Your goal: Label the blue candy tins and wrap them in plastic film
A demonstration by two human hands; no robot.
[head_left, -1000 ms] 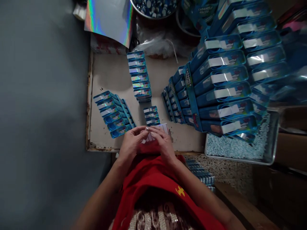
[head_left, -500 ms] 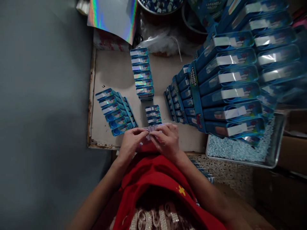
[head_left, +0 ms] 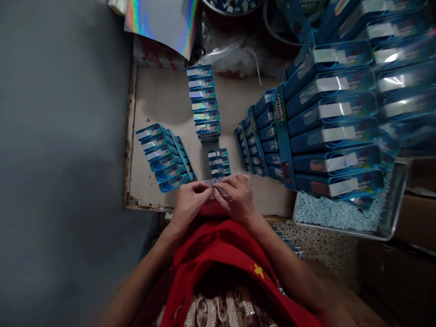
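"How's the grip?"
"Left hand (head_left: 190, 200) and right hand (head_left: 237, 196) close together; whether they pinch anything, I can't tell."
"And the sheet (head_left: 214, 181)?"
"Partly hidden beneath both, the small stack (head_left: 219, 162) just beyond them."

You wear a matt red cloth apron (head_left: 218, 254) at a rough-edged bench (head_left: 163, 100), amid glossy blue boxes (head_left: 332, 109), a smooth metal tray (head_left: 397, 200) and clear, crinkled plastic (head_left: 235, 56).

Fingers (head_left: 235, 182): dimly lit, tips soft, fine detail lost
Grey surface (head_left: 68, 159): murky, broad soft shadow left of fingers
Holographic sheet (head_left: 161, 27): rainbow glare beyond fingers, leftward
Blue boxes (head_left: 316, 129): white glints right of fingers, stretched toward edge
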